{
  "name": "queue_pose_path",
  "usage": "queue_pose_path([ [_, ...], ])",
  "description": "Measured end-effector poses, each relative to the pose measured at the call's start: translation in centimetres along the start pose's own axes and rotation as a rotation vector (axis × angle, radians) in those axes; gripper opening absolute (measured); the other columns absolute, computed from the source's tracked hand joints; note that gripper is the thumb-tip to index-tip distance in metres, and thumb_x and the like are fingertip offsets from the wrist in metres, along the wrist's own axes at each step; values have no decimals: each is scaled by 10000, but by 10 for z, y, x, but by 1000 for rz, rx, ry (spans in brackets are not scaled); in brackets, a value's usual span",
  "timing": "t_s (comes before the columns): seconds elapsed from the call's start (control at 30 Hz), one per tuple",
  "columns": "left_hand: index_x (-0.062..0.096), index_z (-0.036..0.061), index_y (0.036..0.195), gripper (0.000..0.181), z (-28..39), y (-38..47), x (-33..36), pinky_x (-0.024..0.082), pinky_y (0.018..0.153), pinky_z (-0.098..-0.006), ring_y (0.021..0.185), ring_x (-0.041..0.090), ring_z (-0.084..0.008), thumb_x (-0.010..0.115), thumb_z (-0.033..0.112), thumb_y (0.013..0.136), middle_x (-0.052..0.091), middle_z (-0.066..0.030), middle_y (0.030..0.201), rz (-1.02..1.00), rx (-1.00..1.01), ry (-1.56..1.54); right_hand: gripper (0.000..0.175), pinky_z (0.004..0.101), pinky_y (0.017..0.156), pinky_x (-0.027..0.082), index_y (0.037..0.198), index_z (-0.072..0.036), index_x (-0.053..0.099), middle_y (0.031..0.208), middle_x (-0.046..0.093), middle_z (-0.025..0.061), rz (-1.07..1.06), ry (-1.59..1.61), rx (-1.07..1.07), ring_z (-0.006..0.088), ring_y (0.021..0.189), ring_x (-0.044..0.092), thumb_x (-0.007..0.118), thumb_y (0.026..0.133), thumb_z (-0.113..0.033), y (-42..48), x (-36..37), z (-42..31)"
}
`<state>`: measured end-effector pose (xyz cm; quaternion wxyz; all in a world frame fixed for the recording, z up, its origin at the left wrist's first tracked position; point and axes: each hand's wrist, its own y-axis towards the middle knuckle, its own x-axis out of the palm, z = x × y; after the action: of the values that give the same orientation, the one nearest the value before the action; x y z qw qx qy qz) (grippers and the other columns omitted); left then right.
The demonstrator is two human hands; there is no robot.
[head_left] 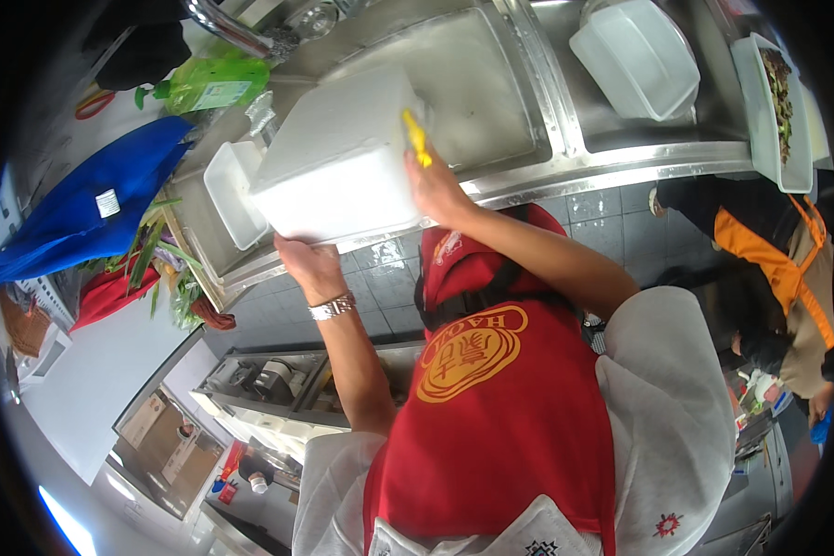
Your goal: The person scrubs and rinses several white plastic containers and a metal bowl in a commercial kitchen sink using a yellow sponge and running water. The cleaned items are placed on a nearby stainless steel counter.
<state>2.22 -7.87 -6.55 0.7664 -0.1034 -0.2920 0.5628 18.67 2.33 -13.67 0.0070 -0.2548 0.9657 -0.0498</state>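
A large white plastic container (340, 194) is tilted over the stainless steel sink basin (486, 83), its outer bottom and side turned toward me. My left hand (309, 264), with a metal watch on the wrist, grips the container's near lower edge. On the container's other side, my right hand (436, 186) holds a small yellow object (415, 137), too blurred to name exactly. Its fingers are partly hidden beside the container wall. A smaller white tub (235, 194) sits just left of the large container.
A green pump bottle (219, 85) and a metal faucet (226, 26) are at the back left. White containers (636, 62) stand in the right basin. Beyond them is a tub (799, 139) of leafy pieces. A person with an orange apron (757, 243) is at right. Blue fabric (97, 201) lies left.
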Motion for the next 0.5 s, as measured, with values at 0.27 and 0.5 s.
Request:
queue_pose_path([
  [0.27,400,-19,1295,416,-27,-26,4,462,968,-421,1157,505,-306,332,237,975,472,-145,1301,-100,-25,31,587,402,962,394,1317,-42,392,1168,569,174,54,516,784,325,1089,531,297,950,-490,121,-36,13],
  [0.5,419,11,1296,413,-40,9,-35,455,973,-443,1170,497,-314,349,254,969,475,-151,1307,-134,-91,-91,509,447,1013,328,1252,27,429,1303,399,289,110,-64,-17,395,1204,409,325,959,-376,16,21,-20],
])
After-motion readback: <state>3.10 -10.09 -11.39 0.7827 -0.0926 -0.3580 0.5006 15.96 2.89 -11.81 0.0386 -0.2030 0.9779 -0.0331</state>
